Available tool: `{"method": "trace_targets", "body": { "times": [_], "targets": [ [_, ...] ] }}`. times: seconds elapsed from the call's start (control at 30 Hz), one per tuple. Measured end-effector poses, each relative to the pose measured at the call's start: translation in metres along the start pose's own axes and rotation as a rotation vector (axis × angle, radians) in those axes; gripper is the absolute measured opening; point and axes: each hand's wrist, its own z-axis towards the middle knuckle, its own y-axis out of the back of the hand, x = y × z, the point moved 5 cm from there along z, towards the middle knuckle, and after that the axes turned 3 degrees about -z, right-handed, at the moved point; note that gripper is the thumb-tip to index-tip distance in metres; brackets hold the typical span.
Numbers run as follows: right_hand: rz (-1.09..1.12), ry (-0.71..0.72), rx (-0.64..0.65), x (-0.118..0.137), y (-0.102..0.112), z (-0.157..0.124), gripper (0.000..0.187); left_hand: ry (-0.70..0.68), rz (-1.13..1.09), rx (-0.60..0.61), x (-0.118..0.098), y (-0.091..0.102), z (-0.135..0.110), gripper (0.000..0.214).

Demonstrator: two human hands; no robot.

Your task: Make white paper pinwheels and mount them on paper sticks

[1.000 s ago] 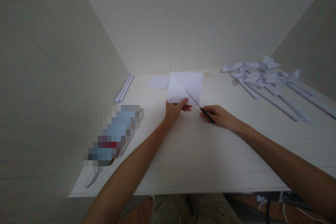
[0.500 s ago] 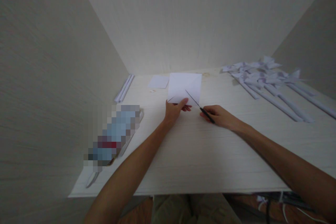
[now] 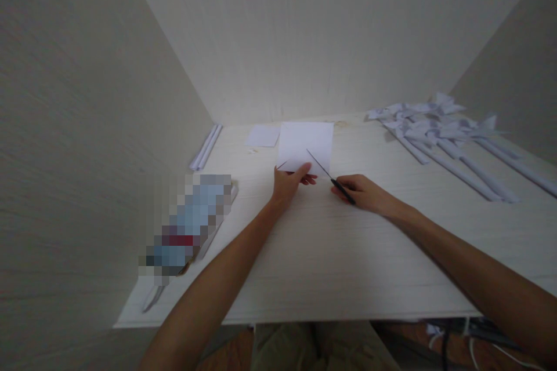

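Observation:
A white square sheet of paper (image 3: 307, 142) is at the middle of the pale table (image 3: 331, 255), its near edge lifted. My left hand (image 3: 289, 182) pinches that near edge, thumb on top. My right hand (image 3: 363, 192) is closed round the black handle of a pair of scissors (image 3: 331, 178), whose thin blades reach up and left into the sheet from its near right side.
Several white paper pinwheels on rolled paper sticks (image 3: 439, 130) lie at the back right. A small paper piece (image 3: 262, 135) lies left of the sheet, two rolled paper sticks (image 3: 205, 146) by the left wall, and a pixelated object (image 3: 191, 223) at the near left.
The sheet has tipped back and looks flatter and shorter; its diagonal creases no longer show. Both hands and the scissors have stayed nearly in place.

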Motion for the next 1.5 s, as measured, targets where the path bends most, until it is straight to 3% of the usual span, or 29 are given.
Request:
{"method": "trace_targets", "body": {
  "times": [0.7,1.0,1.13,1.2,1.33,1.43,1.5],
  "targets": [
    [0.032,-0.010,0.007,-0.002,-0.001,0.000,0.038,0.006,-0.046,-0.011,0.000,0.000,0.000,0.023],
    [0.063,-0.014,0.006,-0.006,-0.001,0.001,0.039,0.068,-0.332,-0.237,0.009,0.022,0.015,0.014],
    [0.259,-0.042,0.020,-0.011,0.000,0.004,0.040,0.062,-0.356,-0.246,0.009,0.025,0.017,0.014],
    [0.433,-0.084,-0.046,-0.013,0.004,0.004,0.038,0.053,-0.282,-0.182,0.009,0.020,0.015,0.018],
    [0.758,-0.110,-0.350,-0.014,0.019,0.002,0.033,0.074,-0.051,0.037,0.011,0.004,0.008,0.025],
    [0.851,-0.116,-0.521,-0.015,0.024,0.000,0.032,0.110,0.088,0.173,0.012,-0.006,0.002,0.025],
    [0.876,-0.130,-0.568,-0.016,0.023,0.000,0.033,0.131,0.146,0.209,0.013,-0.009,0.000,0.022]
  ]
}}
